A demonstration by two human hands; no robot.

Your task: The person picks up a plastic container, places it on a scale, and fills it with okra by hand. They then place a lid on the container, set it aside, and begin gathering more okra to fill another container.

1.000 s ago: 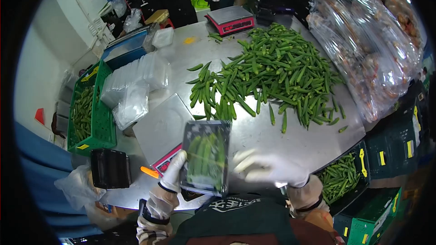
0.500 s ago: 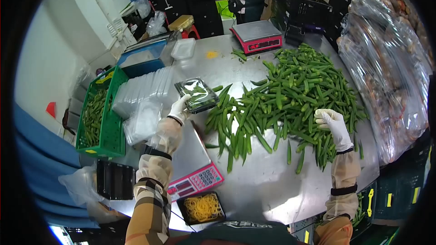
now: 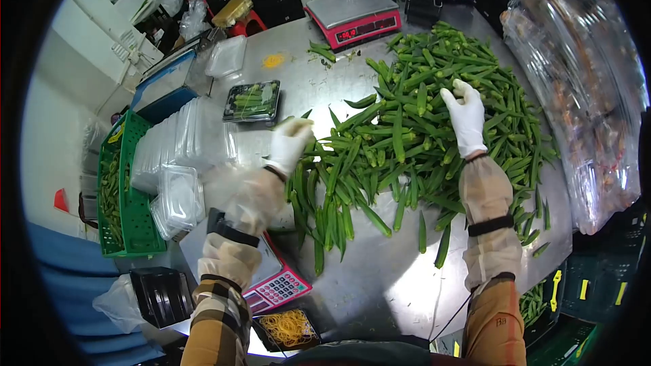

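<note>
A black tray packed with okra under clear wrap (image 3: 252, 102) sits on the metal table, just beyond my left hand (image 3: 290, 144). That white-gloved hand is at the left edge of a large okra pile (image 3: 413, 129); motion blurs its fingers, and I cannot tell whether they hold a pod. My right hand (image 3: 466, 115), also in a white glove, hovers over the upper part of the pile. Its thumb and fingers are apart, with nothing seen between them.
Stacked clear lids (image 3: 180, 139) and a green crate of okra (image 3: 129, 196) line the left side. One scale (image 3: 352, 13) stands at the back, another (image 3: 278, 291) in front. Rubber bands fill a black tray (image 3: 288, 329). Plastic-wrapped bundles (image 3: 576, 108) border the right.
The packed tray has left my left hand and now rests on the table; that hand moved right to the okra. My right hand moved up and left over the pile. The view has shifted.
</note>
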